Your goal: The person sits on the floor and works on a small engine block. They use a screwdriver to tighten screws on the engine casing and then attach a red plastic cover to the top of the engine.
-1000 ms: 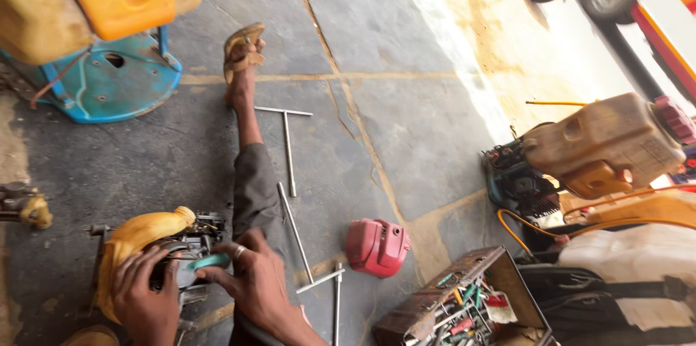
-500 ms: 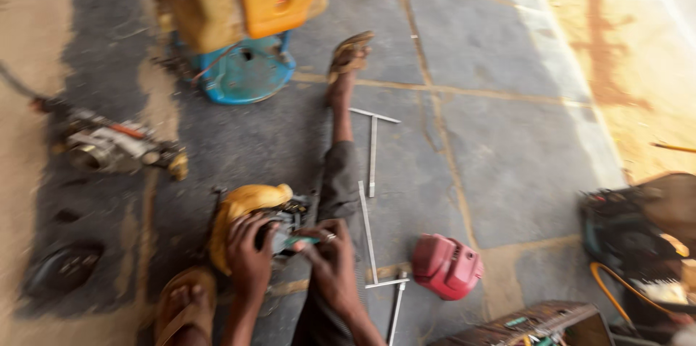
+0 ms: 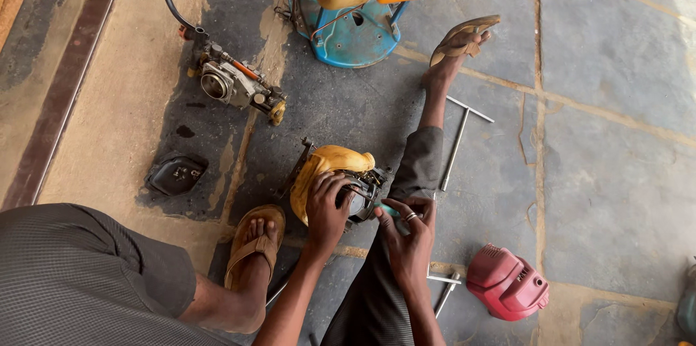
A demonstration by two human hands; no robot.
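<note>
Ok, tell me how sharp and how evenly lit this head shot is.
Head view: sharp throughout, no motion blur on the left hand or right hand; soft, even daylight, with only faint shadows under the yellow engine; the stone floor looks brighter at the upper right; slight wide-angle stretch at the edges.

Bare floor [image 3: 602,172] beyond T-handle wrench [image 3: 458,139]

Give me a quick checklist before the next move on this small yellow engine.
1. Left hand steadying the yellow engine: ok.
2. Right hand gripping the green-handled tool: ok.
3. Tool tip seated in the engine: cannot tell, hidden by fingers.
4. Engine resting flat on the floor between the legs: ok.
5. T-handle wrench beside the outstretched leg: ok.
6. Red cover set aside, clear of the hands: ok.
</note>
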